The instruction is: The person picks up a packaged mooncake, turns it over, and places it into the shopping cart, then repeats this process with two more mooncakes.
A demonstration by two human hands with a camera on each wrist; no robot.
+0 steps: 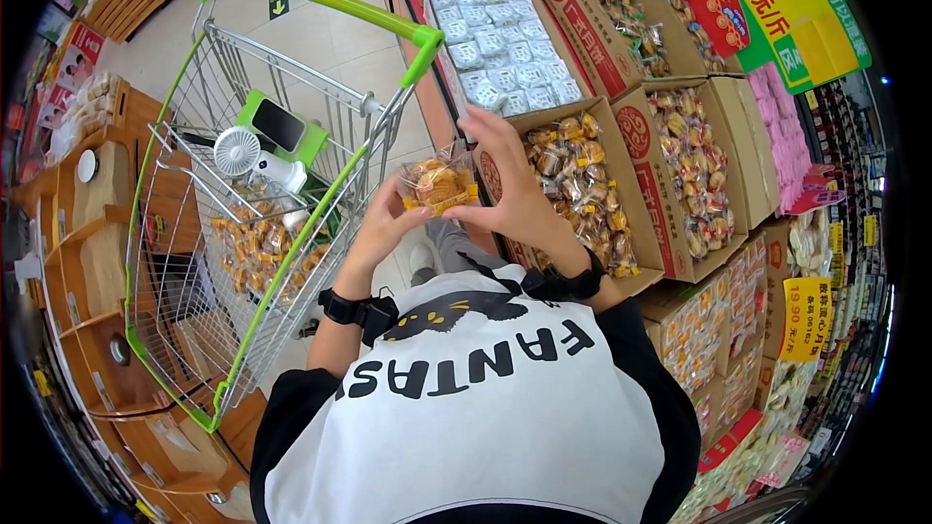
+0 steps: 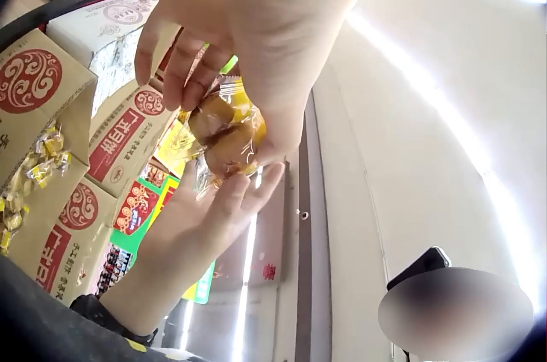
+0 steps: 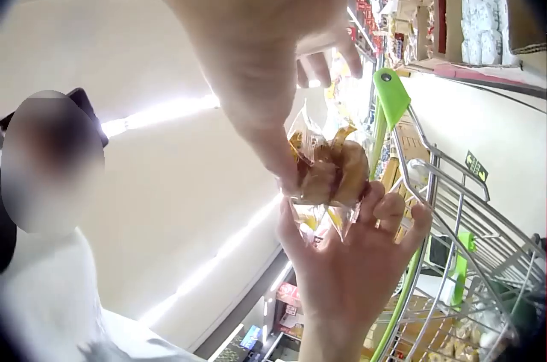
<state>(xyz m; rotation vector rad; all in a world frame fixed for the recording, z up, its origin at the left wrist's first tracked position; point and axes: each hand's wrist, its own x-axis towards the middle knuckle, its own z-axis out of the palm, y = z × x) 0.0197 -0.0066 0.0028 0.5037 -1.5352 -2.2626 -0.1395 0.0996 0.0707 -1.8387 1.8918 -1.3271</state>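
Note:
A clear-wrapped mooncake pack (image 1: 437, 181) is held up in front of the chest. My left hand (image 1: 377, 225) pinches its left side between thumb and fingers. The right hand (image 1: 521, 196) has its thumb against the lower right edge, while its other fingers extend past the pack without curling round it. Both wrist views show golden-brown cakes in the crinkled film, with the pack (image 3: 335, 176) between the two hands. Some fingers are partly hidden behind it.
To the left stands a shopping cart (image 1: 221, 380) with wrapped goods, a white handheld fan (image 1: 238, 150) and a phone (image 1: 279, 124). Cardboard boxes of wrapped mooncakes (image 1: 582, 180) and white packets (image 1: 500, 44) line the right. Wooden shelving (image 1: 102, 262) is behind the cart.

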